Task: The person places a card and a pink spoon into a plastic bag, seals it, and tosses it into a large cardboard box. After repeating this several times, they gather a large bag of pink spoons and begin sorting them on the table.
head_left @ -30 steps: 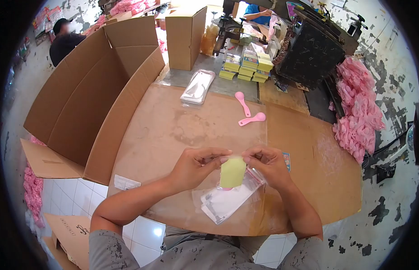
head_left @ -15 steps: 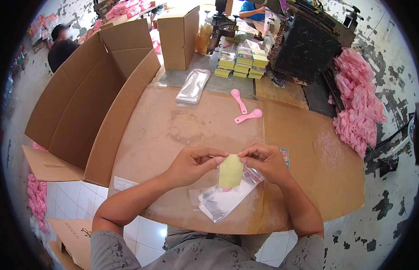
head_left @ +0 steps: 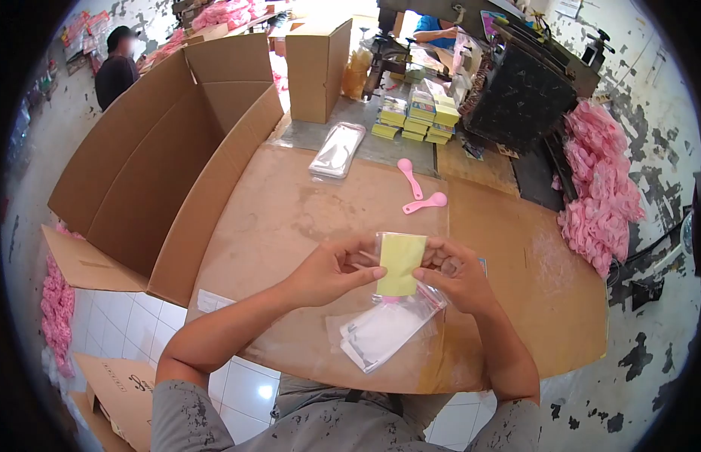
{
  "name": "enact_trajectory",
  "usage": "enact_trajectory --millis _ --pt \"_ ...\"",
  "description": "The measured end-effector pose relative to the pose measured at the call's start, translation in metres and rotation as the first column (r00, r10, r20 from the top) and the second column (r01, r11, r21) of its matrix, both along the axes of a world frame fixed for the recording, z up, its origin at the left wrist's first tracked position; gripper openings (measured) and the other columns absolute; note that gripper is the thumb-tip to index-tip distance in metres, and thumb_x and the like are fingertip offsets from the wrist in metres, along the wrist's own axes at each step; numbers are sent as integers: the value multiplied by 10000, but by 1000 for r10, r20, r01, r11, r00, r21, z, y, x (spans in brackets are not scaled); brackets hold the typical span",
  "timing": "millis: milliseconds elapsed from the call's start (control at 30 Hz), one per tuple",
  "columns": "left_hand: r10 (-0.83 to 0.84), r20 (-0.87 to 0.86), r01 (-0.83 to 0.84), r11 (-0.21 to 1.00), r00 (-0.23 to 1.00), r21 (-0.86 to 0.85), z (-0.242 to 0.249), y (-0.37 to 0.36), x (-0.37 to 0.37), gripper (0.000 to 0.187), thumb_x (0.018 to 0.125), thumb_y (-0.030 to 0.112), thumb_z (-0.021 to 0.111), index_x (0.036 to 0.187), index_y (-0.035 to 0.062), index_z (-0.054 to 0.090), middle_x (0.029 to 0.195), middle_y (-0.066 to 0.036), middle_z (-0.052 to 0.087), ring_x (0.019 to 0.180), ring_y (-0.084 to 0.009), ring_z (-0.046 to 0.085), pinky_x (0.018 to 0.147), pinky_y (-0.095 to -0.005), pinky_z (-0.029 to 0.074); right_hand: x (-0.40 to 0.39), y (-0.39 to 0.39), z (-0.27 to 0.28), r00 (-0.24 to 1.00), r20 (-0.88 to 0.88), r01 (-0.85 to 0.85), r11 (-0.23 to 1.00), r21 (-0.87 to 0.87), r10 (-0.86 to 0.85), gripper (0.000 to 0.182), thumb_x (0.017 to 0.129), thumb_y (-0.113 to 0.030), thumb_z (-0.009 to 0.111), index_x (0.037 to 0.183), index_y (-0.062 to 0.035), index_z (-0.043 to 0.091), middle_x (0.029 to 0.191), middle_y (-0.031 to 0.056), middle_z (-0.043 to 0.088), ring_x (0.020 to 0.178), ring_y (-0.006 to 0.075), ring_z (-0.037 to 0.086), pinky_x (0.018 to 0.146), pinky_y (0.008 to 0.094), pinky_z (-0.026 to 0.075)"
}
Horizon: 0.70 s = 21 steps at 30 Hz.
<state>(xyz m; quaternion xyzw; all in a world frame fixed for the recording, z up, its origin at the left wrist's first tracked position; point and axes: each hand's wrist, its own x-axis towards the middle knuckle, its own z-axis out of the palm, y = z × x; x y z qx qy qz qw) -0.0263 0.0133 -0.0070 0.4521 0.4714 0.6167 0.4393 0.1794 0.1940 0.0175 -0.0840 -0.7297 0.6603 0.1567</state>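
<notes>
A yellow card (head_left: 400, 264) stands upright in a clear plastic bag between my hands. My left hand (head_left: 337, 269) grips its left edge, the thumb across the front. On the other edge, my right hand (head_left: 457, 273) pinches the card with its thumb in front. Just below the card a bit of pink shows. Under my hands lie clear plastic bags with white in them (head_left: 381, 331). Farther up the table are two pink spoons, one (head_left: 408, 178) pointing down and the other (head_left: 426, 203) lying slantwise below it.
A large open cardboard box (head_left: 169, 166) stands at the left. Behind the table are a stack of clear bags (head_left: 338, 151), stacks of yellow-edged cards (head_left: 420, 113), an upright carton (head_left: 319, 71) and a dark machine (head_left: 520, 98). Pink bundles (head_left: 601, 188) hang right. Two people are farther back.
The card has moved up and slightly right, and my thumbs now press lower on its front. The view has shifted a little, so the background sits differently.
</notes>
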Motion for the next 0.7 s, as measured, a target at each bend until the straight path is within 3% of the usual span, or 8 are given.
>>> enact_trajectory --millis 133,200,267,367,467,533,600,700 --pt "-57 -17 56 997 998 -57 10 -9 -19 185 1036 59 689 1214 16 667 1085 -51 739 980 -130 723 851 -274 604 9 8 19 999 -19 28 993 118 -26 387 993 -14 702 1365 22 604 1147 93 721 1040 154 694 926 320 554" --pt "312 52 -316 930 949 185 16 -15 -42 140 1074 127 644 1179 38 668 1131 -71 738 1036 -161 725 881 -304 598 21 25 22 997 17 77 980 184 -81 379 995 -37 700 1362 4 619 1142 88 724 1047 157 694 928 322 552" --pt "543 452 -686 681 708 255 52 -14 -57 196 1110 218 587 1196 63 670 1176 -88 730 1078 -188 717 912 -343 589 39 49 20 980 80 162 962 219 -183 371 991 -62 705 1353 -16 641 1139 79 728 1056 158 694 927 319 550" --pt "508 521 -687 689 686 231 56 -14 -71 240 1122 276 560 1211 82 669 1192 -92 722 1089 -183 701 917 -345 572 60 77 15 899 201 257 840 477 -390 392 946 -87 748 1328 -38 677 1174 94 718 1116 209 680 968 348 531" --pt "509 0 -509 860 861 27 4 0 -65 297 1063 320 674 1203 60 702 1188 -45 725 951 -155 694 797 -328 564 78 85 3 897 61 187 499 846 -439 399 884 -115 801 1264 -26 718 1209 127 695 1161 272 651 1019 387 501" --pt "281 -402 -350 930 872 -109 -4 3 -30 337 979 336 778 1152 51 732 1114 -48 720 893 -168 693 751 -341 564 85 90 -4 927 144 116 630 768 -346 397 856 -123 827 1230 -25 736 1214 144 680 1186 303 630 1046 407 482" --pt "213 -701 -217 973 681 84 -15 2 1 327 898 309 842 1089 59 752 1020 -73 692 891 -210 680 776 -362 547 88 92 -8 935 191 80 705 704 -298 393 832 -122 849 1200 -23 751 1202 145 675 1178 308 624 1050 410 475" --pt "237 -847 -84 971 477 225 -26 5 24 302 867 253 858 1107 95 764 956 -78 667 897 -246 656 784 -376 526 89 92 -13 926 224 92 760 644 -302 388 809 -99 868 1174 -19 763 1152 123 678 1114 276 636 1015 390 483"
